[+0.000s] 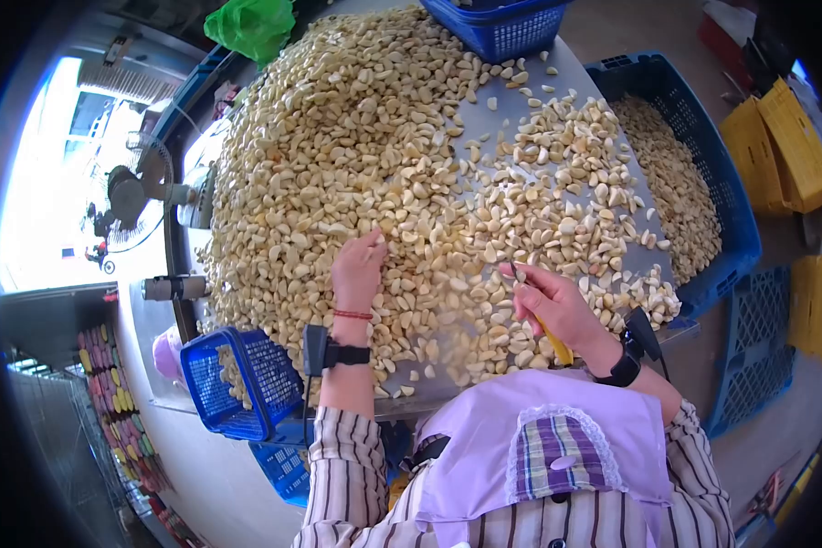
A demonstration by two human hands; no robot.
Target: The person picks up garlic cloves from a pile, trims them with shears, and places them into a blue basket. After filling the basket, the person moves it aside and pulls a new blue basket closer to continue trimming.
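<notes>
Just off ctr at 9 o'clock, I've got L hand (358,269) on the pale cloves (338,146), forearm pointing to 12; fingertips unclear, can't tell if pinching. R hand (562,309), approx 4 o'clock, angles toward 10, fingers pinched round a yellow-handled tool (558,348). Cloves heap thickest at 11, sparser toward 2.

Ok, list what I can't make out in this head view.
Left hand: head view, fingertips too indistinct among the pale pieces to show whether it grips one.
Yellow-handled tool: head view, the right hand covers its middle; its tip is too small to read.
Top blue basket: head view, cut off by the top edge.
Low blue basket: head view, partly hidden by the striped sleeve.
</notes>
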